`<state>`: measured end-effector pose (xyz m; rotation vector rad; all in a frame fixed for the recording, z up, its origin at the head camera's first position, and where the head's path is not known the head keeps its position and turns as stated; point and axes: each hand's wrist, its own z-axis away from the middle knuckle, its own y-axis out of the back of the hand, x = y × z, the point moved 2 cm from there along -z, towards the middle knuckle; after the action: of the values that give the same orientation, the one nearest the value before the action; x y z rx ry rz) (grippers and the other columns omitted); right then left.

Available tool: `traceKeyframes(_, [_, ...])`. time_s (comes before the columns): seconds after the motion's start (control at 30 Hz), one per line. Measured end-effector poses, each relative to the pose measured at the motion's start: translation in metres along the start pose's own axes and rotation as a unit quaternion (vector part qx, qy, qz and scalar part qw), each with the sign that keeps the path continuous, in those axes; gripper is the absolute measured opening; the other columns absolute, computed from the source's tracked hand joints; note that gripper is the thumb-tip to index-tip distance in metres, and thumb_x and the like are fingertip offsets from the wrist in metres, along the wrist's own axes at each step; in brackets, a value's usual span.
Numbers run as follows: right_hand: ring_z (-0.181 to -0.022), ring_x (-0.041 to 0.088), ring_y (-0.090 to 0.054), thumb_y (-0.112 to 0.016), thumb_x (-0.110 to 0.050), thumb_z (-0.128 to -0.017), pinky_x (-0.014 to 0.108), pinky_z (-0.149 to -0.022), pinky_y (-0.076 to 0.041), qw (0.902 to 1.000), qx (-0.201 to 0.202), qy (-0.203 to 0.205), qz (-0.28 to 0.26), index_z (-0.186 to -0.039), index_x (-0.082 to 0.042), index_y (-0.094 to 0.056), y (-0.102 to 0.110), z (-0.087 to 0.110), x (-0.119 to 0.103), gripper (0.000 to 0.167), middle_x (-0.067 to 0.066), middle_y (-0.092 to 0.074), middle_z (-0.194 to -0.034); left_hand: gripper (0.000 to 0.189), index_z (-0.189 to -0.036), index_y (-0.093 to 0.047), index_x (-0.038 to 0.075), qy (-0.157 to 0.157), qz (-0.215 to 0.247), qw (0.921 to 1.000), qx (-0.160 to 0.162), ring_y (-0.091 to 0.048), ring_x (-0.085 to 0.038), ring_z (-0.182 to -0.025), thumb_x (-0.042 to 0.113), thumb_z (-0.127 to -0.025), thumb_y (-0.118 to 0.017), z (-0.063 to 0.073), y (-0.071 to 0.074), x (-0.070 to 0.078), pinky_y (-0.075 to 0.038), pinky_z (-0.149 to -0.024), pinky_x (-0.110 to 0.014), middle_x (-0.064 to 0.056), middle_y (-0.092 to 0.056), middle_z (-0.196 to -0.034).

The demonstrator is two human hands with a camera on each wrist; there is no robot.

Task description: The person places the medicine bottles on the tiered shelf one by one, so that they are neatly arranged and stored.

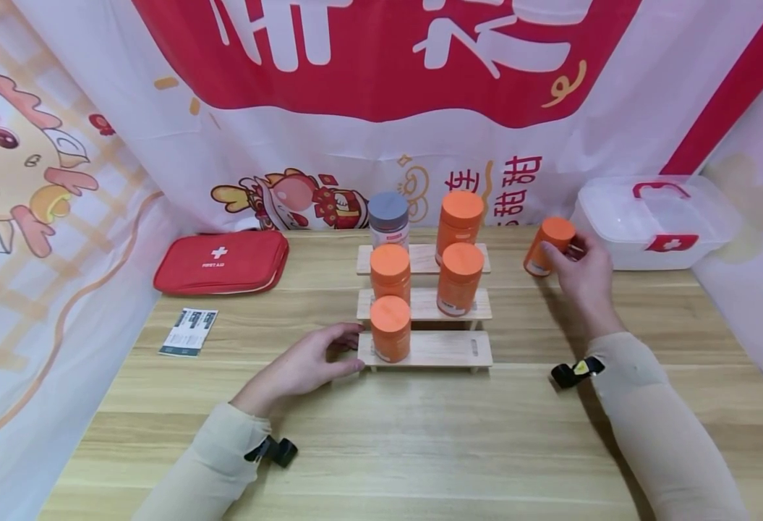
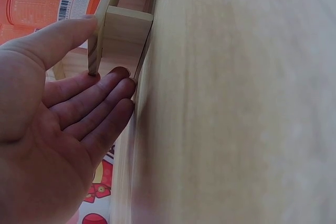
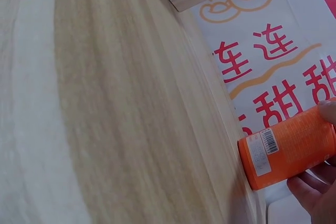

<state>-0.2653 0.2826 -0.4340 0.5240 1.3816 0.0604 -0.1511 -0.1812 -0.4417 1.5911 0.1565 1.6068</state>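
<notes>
At the left end of the lowest step of a three-step wooden rack (image 1: 442, 349), my left hand (image 1: 312, 359) holds the board between thumb and index finger. The left wrist view shows the other fingers extended beside the rack's leg (image 2: 126, 27). An orange bottle (image 1: 390, 329) stands on that step. My right hand (image 1: 583, 271) grips another orange bottle (image 1: 540, 250), right of the rack. Its base is at the table surface in the right wrist view; whether it touches, I cannot tell. Higher up stand more orange bottles (image 1: 461, 278) and one grey-capped bottle (image 1: 389, 217).
A red first aid pouch (image 1: 221, 262) lies at the back left, with a printed card (image 1: 189, 331) in front of it. A white lidded box (image 1: 654, 224) with a red handle stands at the back right. Printed cloth (image 1: 329, 137) hangs behind the table (image 1: 420, 449).
</notes>
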Motion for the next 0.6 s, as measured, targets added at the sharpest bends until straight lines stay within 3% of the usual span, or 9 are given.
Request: traceKeyframes(0.6, [-0.141, 0.027, -0.056, -0.072, -0.045, -0.103, 0.042, -0.124, -0.048, 0.9994, 0.020, 0.021, 0.019, -0.163, -0.012, -0.044, 0.0023, 0.0030, 0.0027, 0.074, 0.014, -0.055, -0.160, 0.064, -0.155, -0.055, 0.009, -0.003, -0.002, 1.0000, 0.001, -0.066, -0.024, -0.132, 0.031, -0.100, -0.080, 0.0002, 0.0001, 0.0003, -0.051, -0.119, -0.052, -0.004, -0.071, -0.140])
